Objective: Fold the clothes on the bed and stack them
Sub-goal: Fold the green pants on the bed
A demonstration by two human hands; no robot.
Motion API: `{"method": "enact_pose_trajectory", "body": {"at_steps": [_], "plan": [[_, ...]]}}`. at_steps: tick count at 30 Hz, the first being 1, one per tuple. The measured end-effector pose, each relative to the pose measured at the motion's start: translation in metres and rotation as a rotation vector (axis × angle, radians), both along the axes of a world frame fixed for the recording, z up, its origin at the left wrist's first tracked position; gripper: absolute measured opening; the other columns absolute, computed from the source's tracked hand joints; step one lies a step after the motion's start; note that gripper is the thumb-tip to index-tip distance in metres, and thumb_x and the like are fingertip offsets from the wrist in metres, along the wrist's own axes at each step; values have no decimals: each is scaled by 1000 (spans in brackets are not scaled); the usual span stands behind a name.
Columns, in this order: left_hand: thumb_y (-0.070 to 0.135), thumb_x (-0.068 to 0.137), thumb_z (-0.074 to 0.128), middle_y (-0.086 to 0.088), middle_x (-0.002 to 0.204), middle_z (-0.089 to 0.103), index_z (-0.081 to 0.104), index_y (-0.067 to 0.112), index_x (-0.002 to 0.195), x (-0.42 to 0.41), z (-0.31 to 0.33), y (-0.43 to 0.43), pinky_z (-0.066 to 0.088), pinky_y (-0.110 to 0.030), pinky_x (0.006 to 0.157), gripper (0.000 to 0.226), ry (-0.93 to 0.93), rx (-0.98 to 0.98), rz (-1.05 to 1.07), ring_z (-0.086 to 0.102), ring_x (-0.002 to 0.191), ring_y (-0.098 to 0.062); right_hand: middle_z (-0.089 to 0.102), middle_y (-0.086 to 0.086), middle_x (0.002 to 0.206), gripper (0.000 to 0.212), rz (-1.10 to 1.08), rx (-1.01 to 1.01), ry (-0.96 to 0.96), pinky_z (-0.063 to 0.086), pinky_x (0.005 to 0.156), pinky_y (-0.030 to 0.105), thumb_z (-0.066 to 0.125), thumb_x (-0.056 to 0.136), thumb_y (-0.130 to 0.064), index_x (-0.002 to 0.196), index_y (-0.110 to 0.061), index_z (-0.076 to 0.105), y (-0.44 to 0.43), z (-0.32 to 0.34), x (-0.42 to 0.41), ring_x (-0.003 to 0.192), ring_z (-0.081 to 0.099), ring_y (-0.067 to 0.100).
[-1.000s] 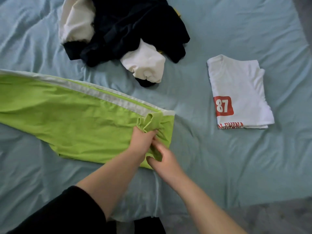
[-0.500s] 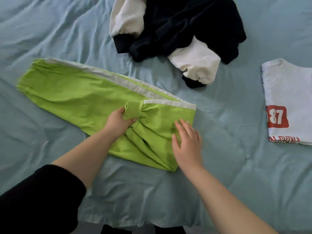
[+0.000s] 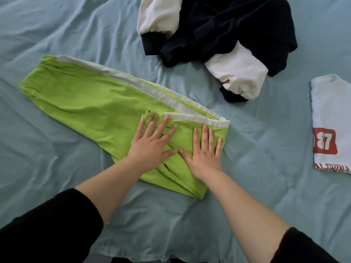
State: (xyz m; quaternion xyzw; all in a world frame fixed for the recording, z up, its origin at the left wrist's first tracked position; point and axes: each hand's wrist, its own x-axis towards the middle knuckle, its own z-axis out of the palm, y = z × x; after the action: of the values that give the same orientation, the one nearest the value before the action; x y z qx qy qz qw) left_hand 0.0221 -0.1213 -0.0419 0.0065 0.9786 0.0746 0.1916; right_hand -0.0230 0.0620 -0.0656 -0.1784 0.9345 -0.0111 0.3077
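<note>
Two palms lie flat on the near, doubled end of the lime-green trousers (image 3: 85, 103). My left hand (image 3: 150, 149) and right hand (image 3: 205, 156) sit side by side, fingers straight and spread, gripping nothing. I judge they press there to flatten the turned-back flap and push out its creases so the fold holds when I let go.

The trousers rest on the blue bed sheet (image 3: 57, 35). They run from that folded end away to the left, with the pale side stripe along the far edge and the gathered end at the far left.

Beyond them a black jacket with white sleeves (image 3: 218, 31) sits in an unfolded heap. Off to the right, well apart, lies a folded white T-shirt with a red 87 patch (image 3: 330, 111), probably the start of the stack.

Half a second ago my left hand was pinching the bunched end of the flap while the right was already spread on the cloth. Now that bunch has been released and laid nearly flat.
</note>
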Motion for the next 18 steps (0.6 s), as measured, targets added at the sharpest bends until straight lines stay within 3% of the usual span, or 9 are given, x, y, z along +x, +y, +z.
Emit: {"method": "enact_pose_trajectory", "body": {"at_steps": [2, 4, 9, 14, 18], "plan": [[80, 83, 4, 6, 146, -48, -36, 41, 140, 3, -13, -17, -13, -65, 111, 80, -144, -33, -74, -41, 136, -29, -52, 0, 142, 87, -9, 15, -17, -28, 110, 50, -8, 76, -79, 140, -27, -36, -1, 2, -1, 133, -46, 19], [81, 82, 11, 8, 143, -52, -36, 42, 140, -1, -17, -23, -14, -65, 109, 83, -170, 5, -72, -44, 133, -27, -48, 2, 145, 86, -66, 28, -23, -28, 110, 50, -3, 79, -78, 140, -27, -35, -10, 7, 0, 136, -42, 20], [54, 88, 45, 7, 159, -22, -20, 47, 146, 5, 3, -40, -11, -47, 116, 87, 11, 167, 71, -22, 145, -18, -42, -7, 147, 67, -34, -175, -27, -28, 107, 46, -2, 86, -68, 137, -39, -33, -72, 27, 17, 135, -39, 12], [53, 84, 60, -5, 163, -9, -6, 37, 152, 28, 28, -122, 0, -44, 119, 96, 60, 211, 534, -8, 149, -24, -48, -4, 144, 68, -28, -143, -115, -28, 106, 48, 7, 93, -66, 143, -39, -29, -143, 24, 11, 132, -44, 18], [42, 82, 70, -15, 161, -1, -2, 19, 154, 41, 35, -186, 6, -42, 119, 105, 261, 197, 1062, 4, 148, -30, -56, -1, 137, 81, -96, -17, -205, -26, 106, 54, 8, 85, -77, 134, -36, -41, -166, 13, 2, 128, -49, 23]]}}
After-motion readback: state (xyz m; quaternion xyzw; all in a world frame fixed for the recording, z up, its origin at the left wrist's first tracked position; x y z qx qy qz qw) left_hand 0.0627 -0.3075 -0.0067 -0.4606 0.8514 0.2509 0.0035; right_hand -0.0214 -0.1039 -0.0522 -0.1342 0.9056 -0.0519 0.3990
